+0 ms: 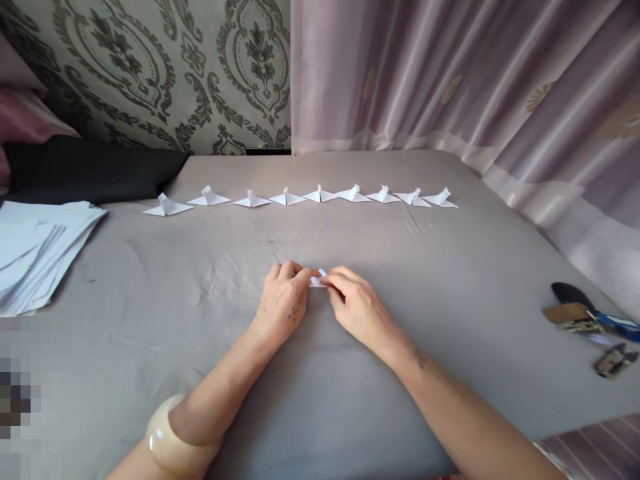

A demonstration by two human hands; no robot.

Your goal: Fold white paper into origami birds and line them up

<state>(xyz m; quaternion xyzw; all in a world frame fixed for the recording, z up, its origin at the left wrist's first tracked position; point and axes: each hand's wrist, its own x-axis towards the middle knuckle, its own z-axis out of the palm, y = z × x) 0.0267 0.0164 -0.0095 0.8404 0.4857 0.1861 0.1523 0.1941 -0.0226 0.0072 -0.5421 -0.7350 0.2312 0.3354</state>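
Between my two hands is a small piece of folded white paper (317,281), mostly covered by my fingers. My left hand (285,293) pinches its left side, fingers curled and thumb toward the middle. From the right, my right hand (356,293) grips the other side with thumb and fingers. Both hands rest low over the grey cloth. Farther back, a row of several folded white paper figures (320,194) stands across the surface, each with a flat pointed base and an upright part.
A stack of loose white paper sheets (45,253) lies at the left, with a black cloth-like item (90,170) behind it. Toward the right edge are keys and small items (583,320). Purple curtains (425,73) hang along the back right. The grey cloth (165,293) has creases.
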